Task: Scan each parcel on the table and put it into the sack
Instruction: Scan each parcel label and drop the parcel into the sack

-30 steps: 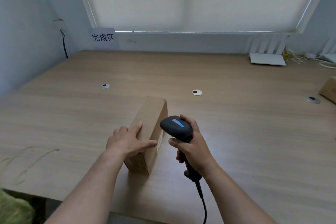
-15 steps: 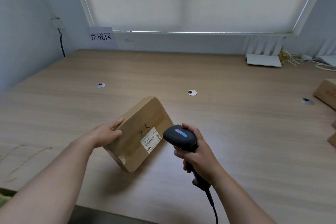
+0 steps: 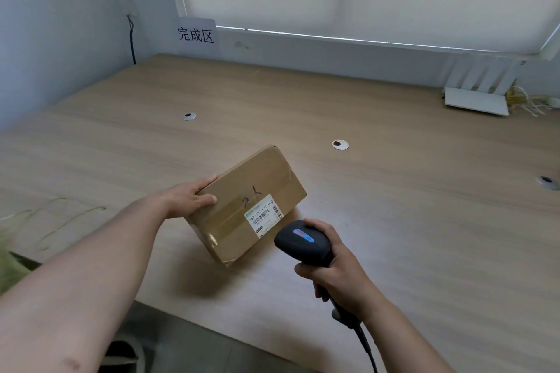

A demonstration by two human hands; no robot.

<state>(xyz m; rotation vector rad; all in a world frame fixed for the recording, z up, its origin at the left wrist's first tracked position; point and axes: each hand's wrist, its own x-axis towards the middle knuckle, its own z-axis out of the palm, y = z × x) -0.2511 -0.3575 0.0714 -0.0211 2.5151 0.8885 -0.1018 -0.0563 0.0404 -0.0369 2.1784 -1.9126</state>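
A brown cardboard parcel (image 3: pixel 242 200) is tilted up over the wooden table (image 3: pixel 394 221), its taped face and white barcode label (image 3: pixel 264 215) turned toward me. My left hand (image 3: pixel 191 198) grips the parcel's left edge, thumb on the face, fingers behind. My right hand (image 3: pixel 336 275) holds a black handheld scanner (image 3: pixel 303 244) by its grip, the scanner's head just below and right of the label. A cable trails from the scanner down to the bottom edge. A bit of green sack (image 3: pixel 12 266) shows at the far left edge, mostly out of view.
A white router (image 3: pixel 475 97) with aerials and a tangle of wires sits at the back right by the window. Three round cable grommets (image 3: pixel 340 144) dot the tabletop. A paper sign (image 3: pixel 196 36) hangs on the back wall. The table's front edge runs near my arms.
The parcel was tipped from standing on its side to face up toward me, label now showing. My left hand moved to its left edge; the scanner dropped lower and right.
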